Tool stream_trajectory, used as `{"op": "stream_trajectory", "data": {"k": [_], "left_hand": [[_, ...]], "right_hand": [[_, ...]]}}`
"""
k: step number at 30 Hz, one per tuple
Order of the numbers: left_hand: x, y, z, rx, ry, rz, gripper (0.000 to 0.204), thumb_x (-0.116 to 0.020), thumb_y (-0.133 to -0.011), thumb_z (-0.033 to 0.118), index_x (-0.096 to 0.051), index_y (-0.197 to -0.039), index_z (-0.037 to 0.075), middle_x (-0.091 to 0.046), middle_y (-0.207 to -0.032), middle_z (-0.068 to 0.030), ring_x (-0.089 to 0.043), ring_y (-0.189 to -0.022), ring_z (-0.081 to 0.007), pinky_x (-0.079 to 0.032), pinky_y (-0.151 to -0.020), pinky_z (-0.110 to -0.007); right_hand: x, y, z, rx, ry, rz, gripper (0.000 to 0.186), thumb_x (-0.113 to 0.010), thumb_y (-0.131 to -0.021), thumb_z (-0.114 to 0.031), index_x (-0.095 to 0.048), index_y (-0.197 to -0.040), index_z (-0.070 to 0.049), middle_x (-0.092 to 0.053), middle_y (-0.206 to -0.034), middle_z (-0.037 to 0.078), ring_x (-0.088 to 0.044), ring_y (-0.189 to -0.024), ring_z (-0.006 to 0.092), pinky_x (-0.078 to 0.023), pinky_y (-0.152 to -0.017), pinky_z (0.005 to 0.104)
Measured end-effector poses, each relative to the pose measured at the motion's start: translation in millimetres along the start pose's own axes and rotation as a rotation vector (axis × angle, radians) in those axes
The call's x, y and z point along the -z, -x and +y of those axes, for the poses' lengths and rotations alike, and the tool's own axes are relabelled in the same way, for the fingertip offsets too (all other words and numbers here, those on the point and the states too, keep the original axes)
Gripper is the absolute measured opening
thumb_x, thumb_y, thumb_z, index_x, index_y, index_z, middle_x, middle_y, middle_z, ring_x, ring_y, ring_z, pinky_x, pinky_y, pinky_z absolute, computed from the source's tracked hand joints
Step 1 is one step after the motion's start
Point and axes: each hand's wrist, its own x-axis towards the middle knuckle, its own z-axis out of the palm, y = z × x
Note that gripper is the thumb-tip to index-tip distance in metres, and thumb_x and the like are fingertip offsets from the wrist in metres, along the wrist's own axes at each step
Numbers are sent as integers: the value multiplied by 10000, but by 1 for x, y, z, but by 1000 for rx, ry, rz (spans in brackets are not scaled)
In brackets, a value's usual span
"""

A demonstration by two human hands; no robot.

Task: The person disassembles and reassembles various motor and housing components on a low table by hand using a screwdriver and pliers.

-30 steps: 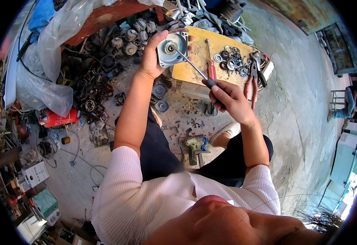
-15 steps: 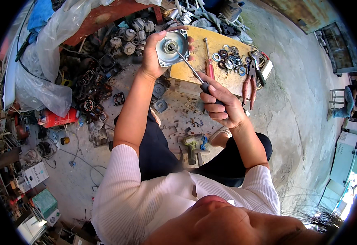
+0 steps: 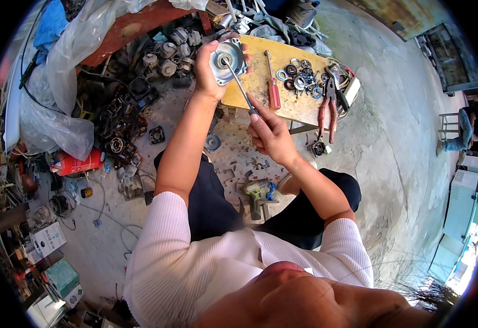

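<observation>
Silvery metal fills the left hand (image 3: 208,76) – a squarish, dished cover (image 3: 233,49) with a ringed hub, its hollow face turned up. The thumb and palm lie along the cover's left side and fingertips curl round its right edge, so the grip is closed about it. The right hand (image 3: 273,136) is wrapped round the dark handle of a slim screwdriver (image 3: 241,88), index finger stretched along it; the shaft slants far and left, its tip at the hub. The cover is held up just beside the left end of a yellow-topped bench (image 3: 255,63).

On the bench, right of the cover, lies a red-handled screwdriver (image 3: 273,94), then a scatter of rings and small metal parts (image 3: 300,82), then red-handled pliers (image 3: 329,101) whose grips overhang the near edge. Nearer, on the floor between the person's legs, there is a green-and-black power drill (image 3: 253,197) among scraps. Farther left, greasy motor parts (image 3: 167,52) are heaped – clear plastic sheeting (image 3: 58,95) drapes beyond them, above a red cylinder (image 3: 78,162). Far right, someone in blue trousers (image 3: 458,134) is by a stool (image 3: 447,123).
</observation>
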Motion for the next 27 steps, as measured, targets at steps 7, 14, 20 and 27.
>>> {"op": "stream_trajectory", "data": {"k": [7, 14, 20, 27], "left_hand": [[-9, 0, -7, -41, -119, 127, 526, -414, -909, 429, -567, -1228, 41, -665, -1077, -142, -669, -939, -270, -573, -787, -451], [-7, -2, -21, -109, -177, 187, 473, -462, -914, 393, -598, -1216, 55, -671, -1025, -115, -678, -890, -239, -587, -736, -411], [8, -8, 0, 71, 100, -9, 545, -428, -910, 441, -581, -1217, 18, -662, -1099, -168, -662, -956, -314, -545, -840, -511], [19, -4, 18, 291, 535, -227, 692, -460, -883, 516, -530, -1261, -59, -592, -1240, -216, -596, -1066, -352, -481, -949, -553]], "right_hand": [[5, -7, 32, 145, 191, 115, 485, -496, -1036, -194, -386, -1507, -154, -470, -709, -46, -398, -577, 36, -363, -523, 199], [11, -11, 47, 313, 461, 208, 491, -501, -1032, -179, -382, -1503, -107, -481, -697, -39, -426, -592, 48, -396, -558, 214], [1, 2, -16, -142, -136, -23, 494, -437, -1057, -216, -314, -1535, -208, -379, -717, -49, -322, -533, 55, -286, -450, 206], [9, 19, -64, -262, -545, -164, 479, -426, -1057, -218, -314, -1523, -212, -307, -734, -44, -240, -508, 28, -173, -386, 155]]}}
